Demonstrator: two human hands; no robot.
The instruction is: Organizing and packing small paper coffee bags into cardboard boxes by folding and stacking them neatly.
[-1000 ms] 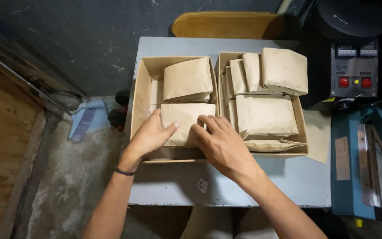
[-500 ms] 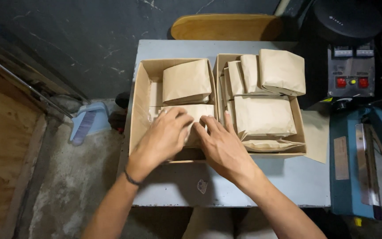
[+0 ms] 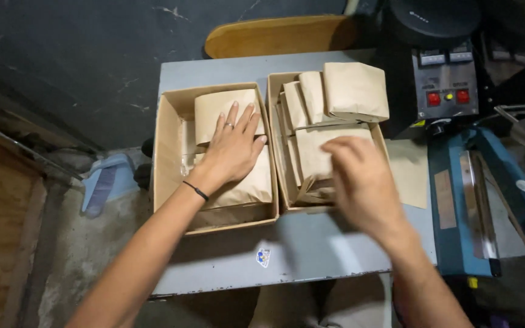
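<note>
Kraft paper pouches (image 3: pixel 238 182) sit stacked in the left cardboard box (image 3: pixel 168 146) on the grey table (image 3: pixel 311 249); more fill the right cardboard box (image 3: pixel 274 109). Likely light, soft-sided, crushable, a bit slick; best gripped across the flat faces or by the folded top edge. Left hand (image 3: pixel 232 149) lies flat, fingers spread, pressing the top pouch, gripping nothing. Right hand (image 3: pixel 363 182) is motion-blurred over the right box's pouches (image 3: pixel 347 91), fingers loosely curled; can't tell if it holds anything.

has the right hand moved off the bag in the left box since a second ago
Yes. The right hand has shifted rightward, from the left cardboard box to over the packed right box, while the left hand presses the brown paper bag.
</note>
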